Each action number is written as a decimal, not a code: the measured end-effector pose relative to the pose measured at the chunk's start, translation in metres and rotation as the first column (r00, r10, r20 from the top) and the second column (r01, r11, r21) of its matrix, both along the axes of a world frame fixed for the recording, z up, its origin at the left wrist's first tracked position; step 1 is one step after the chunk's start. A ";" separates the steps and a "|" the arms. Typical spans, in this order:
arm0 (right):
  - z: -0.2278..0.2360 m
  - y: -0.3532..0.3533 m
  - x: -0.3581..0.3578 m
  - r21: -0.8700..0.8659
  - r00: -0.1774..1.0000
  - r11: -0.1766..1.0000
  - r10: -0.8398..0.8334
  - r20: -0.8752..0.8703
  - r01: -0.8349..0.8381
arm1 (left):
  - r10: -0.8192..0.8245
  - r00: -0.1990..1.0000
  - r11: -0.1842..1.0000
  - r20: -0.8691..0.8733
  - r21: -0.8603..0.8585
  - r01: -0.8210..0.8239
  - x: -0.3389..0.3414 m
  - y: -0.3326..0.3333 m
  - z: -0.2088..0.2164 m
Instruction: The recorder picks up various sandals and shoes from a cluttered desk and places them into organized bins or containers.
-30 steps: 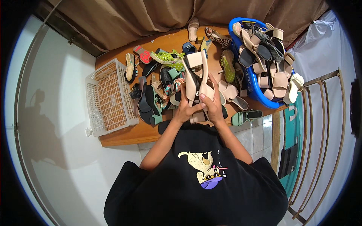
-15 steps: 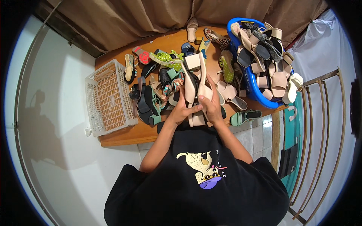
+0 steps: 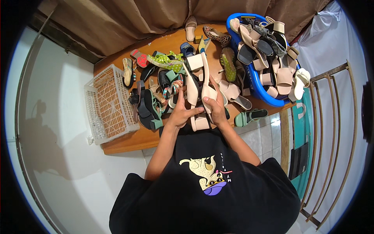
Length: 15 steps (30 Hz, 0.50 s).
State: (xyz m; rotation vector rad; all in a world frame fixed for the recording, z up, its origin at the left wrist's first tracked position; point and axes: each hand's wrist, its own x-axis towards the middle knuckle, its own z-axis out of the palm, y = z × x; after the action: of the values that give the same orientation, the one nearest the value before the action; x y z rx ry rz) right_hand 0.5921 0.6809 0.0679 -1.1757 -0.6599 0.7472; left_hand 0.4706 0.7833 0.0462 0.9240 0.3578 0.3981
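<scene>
OK, both your hands are full: left hand (image 3: 178,114) and right hand (image 3: 217,109) are curled round one pair of beige block-heeled sandals (image 3: 192,91), gripping from opposite sides. Left thumb (image 3: 194,112) lies across the near face, pointing toward your right hand; right thumb (image 3: 210,103) presses the face just beyond it. Most fingers are behind the sandals, so can't tell how tightly they're bent. The pair sits between your palms, lengthwise away from you: one block heel (image 3: 194,61) beyond your fingers, another (image 3: 200,123) on your side of the thumbs. Left of your left hand: black-and-mint sandals (image 3: 146,113), then further out a white plastic basket (image 3: 134,128), all on the wooden table (image 3: 119,146). Beyond your left hand, a lime-green dotted sandal (image 3: 165,61). Just right of your right hand, loose beige slides (image 3: 230,90); nearer to you on that side, a mint-green sandal (image 3: 241,119). Further right, well apart from your hands, a blue basket (image 3: 272,102) heaped with mostly beige and dark footwear. Straight past your hands, a navy slide (image 3: 187,49) and a brown slipper (image 3: 191,29).
</scene>
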 end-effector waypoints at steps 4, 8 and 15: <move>-0.014 -0.006 0.004 0.089 0.996 0.995 -0.025 -0.084 0.033 | 0.015 0.999 1.000 0.030 0.010 -0.016 0.005 -0.007 0.008; -0.012 -0.012 0.007 0.105 0.990 0.988 -0.117 0.074 0.109 | 0.065 0.998 0.991 0.007 0.121 -0.066 0.019 -0.015 -0.001; -0.011 -0.028 0.024 0.135 0.991 0.982 -0.131 -0.006 0.131 | 0.053 0.998 0.978 -0.038 0.204 -0.044 0.041 -0.030 -0.001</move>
State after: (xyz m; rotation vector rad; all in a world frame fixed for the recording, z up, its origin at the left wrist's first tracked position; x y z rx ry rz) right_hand 0.6162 0.6534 0.0572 -1.0845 -0.6201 0.5807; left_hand 0.5114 0.7535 0.0451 1.1261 0.3852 0.4660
